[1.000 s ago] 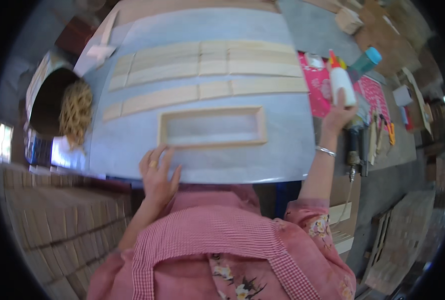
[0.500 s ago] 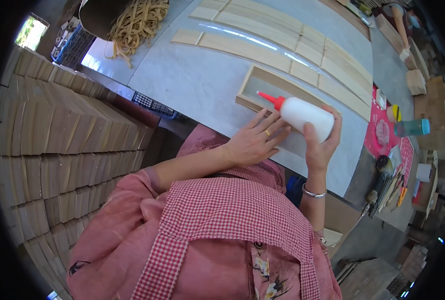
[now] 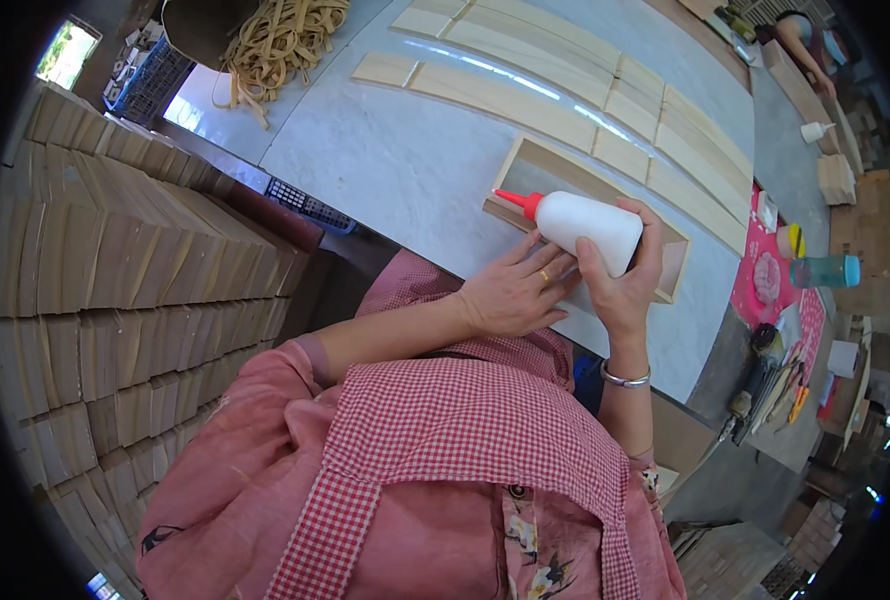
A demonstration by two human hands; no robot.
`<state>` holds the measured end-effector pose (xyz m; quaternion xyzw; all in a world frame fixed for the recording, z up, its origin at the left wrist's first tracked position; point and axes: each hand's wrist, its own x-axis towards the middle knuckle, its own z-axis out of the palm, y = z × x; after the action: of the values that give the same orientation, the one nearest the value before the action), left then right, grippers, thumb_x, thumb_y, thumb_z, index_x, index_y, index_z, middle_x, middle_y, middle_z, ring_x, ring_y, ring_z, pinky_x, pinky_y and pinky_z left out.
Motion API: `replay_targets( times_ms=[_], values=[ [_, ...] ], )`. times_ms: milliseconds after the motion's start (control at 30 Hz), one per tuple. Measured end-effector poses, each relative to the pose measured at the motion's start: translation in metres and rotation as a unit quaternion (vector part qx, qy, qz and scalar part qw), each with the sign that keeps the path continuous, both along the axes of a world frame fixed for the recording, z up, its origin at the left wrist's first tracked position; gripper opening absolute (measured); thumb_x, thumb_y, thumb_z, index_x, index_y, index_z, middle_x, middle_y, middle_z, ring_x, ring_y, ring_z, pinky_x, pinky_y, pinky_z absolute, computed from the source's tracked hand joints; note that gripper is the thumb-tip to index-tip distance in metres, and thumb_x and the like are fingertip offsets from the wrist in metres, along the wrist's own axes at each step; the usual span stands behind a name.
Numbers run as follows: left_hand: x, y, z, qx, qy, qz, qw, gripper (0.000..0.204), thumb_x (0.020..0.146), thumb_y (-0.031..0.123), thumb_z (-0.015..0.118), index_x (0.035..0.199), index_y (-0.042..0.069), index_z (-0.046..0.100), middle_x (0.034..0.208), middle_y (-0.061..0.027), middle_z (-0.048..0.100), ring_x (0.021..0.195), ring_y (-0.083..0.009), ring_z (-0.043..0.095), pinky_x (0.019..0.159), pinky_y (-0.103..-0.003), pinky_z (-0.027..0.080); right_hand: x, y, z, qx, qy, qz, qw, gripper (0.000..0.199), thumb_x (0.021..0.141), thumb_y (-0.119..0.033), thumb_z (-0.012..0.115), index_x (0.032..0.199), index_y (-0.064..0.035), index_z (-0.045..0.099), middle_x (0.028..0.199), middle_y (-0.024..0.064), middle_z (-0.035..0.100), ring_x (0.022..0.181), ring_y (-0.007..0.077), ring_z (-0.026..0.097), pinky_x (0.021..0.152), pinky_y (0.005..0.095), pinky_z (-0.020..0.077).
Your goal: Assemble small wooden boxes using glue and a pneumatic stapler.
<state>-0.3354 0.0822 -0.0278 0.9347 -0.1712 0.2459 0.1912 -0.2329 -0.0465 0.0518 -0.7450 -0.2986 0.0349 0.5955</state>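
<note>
My right hand (image 3: 625, 275) is wrapped round a white glue bottle (image 3: 590, 228) with a red nozzle. The bottle lies nearly level over a shallow wooden frame (image 3: 672, 265), its nozzle tip pointing left above the frame's left end. My left hand (image 3: 518, 290) rests at the near side of the frame, fingers stretched out and just below the bottle. Its fingertips are partly hidden by the bottle and the right hand, so whether they touch the frame I cannot tell. The frame lies on a pale marbled tabletop (image 3: 405, 165).
Thin wooden boards (image 3: 505, 100) lie in rows across the table's far side. A heap of tan strips (image 3: 283, 45) is at the far left. Stacked wooden pieces (image 3: 135, 240) rise at left. A teal bottle (image 3: 825, 271) stands at right; a co-worker's arm (image 3: 805, 55) shows far right.
The glue bottle has moved left and slightly down in my right hand, its nozzle now over the frame's left end. More of the frame's right end shows. My left hand has barely shifted.
</note>
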Motion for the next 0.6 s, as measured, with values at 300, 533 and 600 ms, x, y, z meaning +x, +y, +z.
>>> replay_targets(
  times_ms=[300, 533, 600],
  values=[
    [0.002, 0.002, -0.002, -0.008, -0.007, -0.007, 1.000, 0.051, 0.094, 0.039, 0.062, 0.127, -0.001, 0.060, 0.156, -0.0244, 0.040, 0.149, -0.0393, 0.034, 0.122, -0.057, 0.024, 0.016, 0.016, 0.003, -0.009, -0.032, -0.019, 0.999, 0.058, 0.080, -0.008, 0.079, 0.130, -0.0057, 0.050, 0.116, 0.0126, 0.060, 0.096, 0.0242, 0.062, 0.082, 0.0335, 0.0538],
    [0.002, 0.002, 0.002, -0.005, -0.010, -0.010, 1.000, 0.050, 0.092, 0.037, 0.063, 0.124, -0.002, 0.061, 0.161, -0.0246, 0.034, 0.152, -0.0387, 0.029, 0.123, -0.055, 0.024, 0.032, 0.032, 0.001, -0.007, -0.067, -0.069, 0.995, 0.056, 0.081, -0.010, 0.080, 0.129, -0.0058, 0.051, 0.112, 0.0128, 0.062, 0.091, 0.0245, 0.062, 0.078, 0.0334, 0.0539],
    [0.002, 0.002, 0.003, -0.004, -0.009, -0.011, 1.000, 0.050, 0.092, 0.037, 0.063, 0.123, -0.002, 0.061, 0.161, -0.0245, 0.034, 0.153, -0.0385, 0.028, 0.123, -0.054, 0.024, 0.035, 0.033, 0.000, -0.004, -0.080, -0.078, 0.994, 0.055, 0.081, -0.010, 0.080, 0.128, -0.0058, 0.051, 0.112, 0.0128, 0.062, 0.091, 0.0245, 0.063, 0.078, 0.0333, 0.0538]
  ],
)
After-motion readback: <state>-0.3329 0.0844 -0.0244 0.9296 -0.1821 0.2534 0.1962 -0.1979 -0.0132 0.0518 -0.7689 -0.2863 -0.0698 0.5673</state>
